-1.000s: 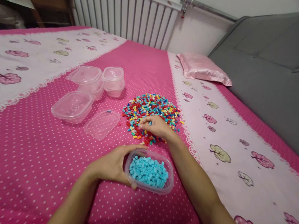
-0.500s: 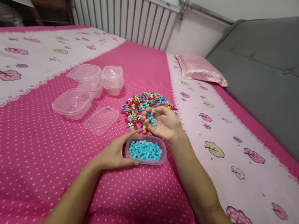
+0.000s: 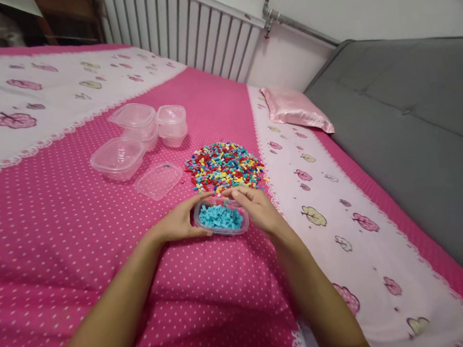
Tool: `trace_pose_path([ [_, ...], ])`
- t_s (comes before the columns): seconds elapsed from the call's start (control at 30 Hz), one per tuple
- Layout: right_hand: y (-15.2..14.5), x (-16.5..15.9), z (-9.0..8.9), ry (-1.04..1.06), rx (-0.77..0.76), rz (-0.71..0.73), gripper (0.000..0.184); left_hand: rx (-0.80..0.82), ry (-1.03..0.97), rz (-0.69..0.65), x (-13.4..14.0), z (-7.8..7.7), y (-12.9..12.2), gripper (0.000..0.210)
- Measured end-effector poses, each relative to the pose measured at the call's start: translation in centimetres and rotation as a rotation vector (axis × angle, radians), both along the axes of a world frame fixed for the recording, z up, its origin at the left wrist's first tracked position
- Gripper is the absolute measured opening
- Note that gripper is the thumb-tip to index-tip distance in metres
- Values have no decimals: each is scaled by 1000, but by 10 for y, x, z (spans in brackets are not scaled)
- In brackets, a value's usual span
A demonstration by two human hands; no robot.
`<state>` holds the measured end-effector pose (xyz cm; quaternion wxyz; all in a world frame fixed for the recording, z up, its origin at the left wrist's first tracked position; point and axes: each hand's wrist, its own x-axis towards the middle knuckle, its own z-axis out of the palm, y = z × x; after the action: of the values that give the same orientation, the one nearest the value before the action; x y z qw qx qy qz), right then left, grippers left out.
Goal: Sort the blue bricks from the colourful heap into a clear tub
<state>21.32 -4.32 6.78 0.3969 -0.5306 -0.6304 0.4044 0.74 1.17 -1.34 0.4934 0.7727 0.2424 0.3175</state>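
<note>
My left hand [image 3: 182, 220] is closed around the left side of a small clear plastic container [image 3: 225, 232], with the thumb along its near side. Light blue toy bricks [image 3: 219, 216] partly fill it. My right hand [image 3: 255, 206] is over the container's far right rim, palm turned inward and fingers curled together. Whatever lies inside those fingers is hidden. Just beyond both hands, a pile of small multicoloured bricks [image 3: 226, 166] is spread on the pink bedsheet [image 3: 192, 285].
Left of the pile lies a clear lid [image 3: 159, 181] with a dark brick on it. Behind it stand a clear container [image 3: 117, 157], stacked larger containers [image 3: 135, 120] and smaller stacked ones [image 3: 172, 123]. Farther back are a pink pillow [image 3: 296, 108], a grey headboard [image 3: 405, 126] and a radiator [image 3: 190, 31].
My right hand has turned from palm up, with blue bricks showing in it, to palm inward at the container's rim. The bricks in that hand are out of sight now.
</note>
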Motion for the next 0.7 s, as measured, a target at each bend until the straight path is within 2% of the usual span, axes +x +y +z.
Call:
trace_pose_path([
  [0.07,-10,3,-3,-329,66,34,30,6,14,3,-1,-3,0,95],
  [0.13,-21,-1,-7,-543,113,113,34,14,24,6,-1,-5,-1,96],
  [0.23,-35,-16,-12,-650,186,195,42,48,13,41,0,-10,-2,103],
  [0.3,-42,-23,-13,-650,237,175,44,66,3,79,1,-13,-4,106],
  [0.37,-48,-22,-13,-616,284,77,44,72,-7,119,2,-13,-6,104],
  [0.43,-55,-8,-15,-587,286,-81,44,58,-17,151,3,-10,-10,97],
  [0.5,-62,17,-21,-632,229,-268,45,15,-43,164,2,-3,-15,92],
  [0.57,-72,48,-34,-742,163,-436,51,-57,-78,124,1,3,-20,88],
  [0.67,-90,90,-65,-953,-141,-670,58,-128,-100,5,-2,6,-26,88],
  [0.7,-96,99,-76,-1000,-232,-725,61,-118,-103,3,-3,5,-28,89],
])
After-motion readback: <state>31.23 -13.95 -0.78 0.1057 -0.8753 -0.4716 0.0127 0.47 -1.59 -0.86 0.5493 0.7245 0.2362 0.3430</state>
